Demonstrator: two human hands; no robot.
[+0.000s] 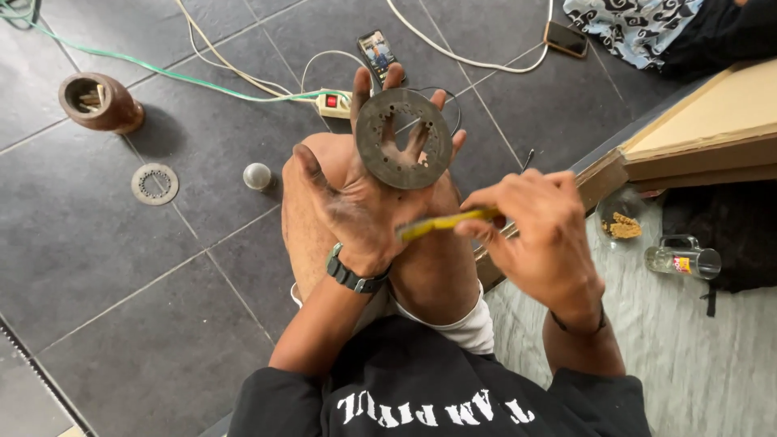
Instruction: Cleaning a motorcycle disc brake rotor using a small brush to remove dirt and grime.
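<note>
Rusty grey perforated metal ring disc (pixel 403 138), frame centre, gripped upright in left hand (pixel 364 202). Right hand (pixel 538 235) grasps yellow-handled tool (pixel 445 223), its tip at the left palm. Second flat ring (pixel 154 184) on dark tiles (pixel 121 324), left.

Dark grey tiled floor (pixel 105 267) carries a brown pot (pixel 99 102), flat metal ring (pixel 154 184), light bulb (pixel 257 176), power strip (pixel 332 103), cables and two phones (pixel 377 53). Glass mug (pixel 684 258) lies on its side on the grey mat (pixel 712 364).

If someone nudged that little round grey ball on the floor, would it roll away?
Probably yes: the grey ball looks round and smooth, and the tile floor is flat and hard. It seems small, so likely light. It lies apart from the left hand.
</note>
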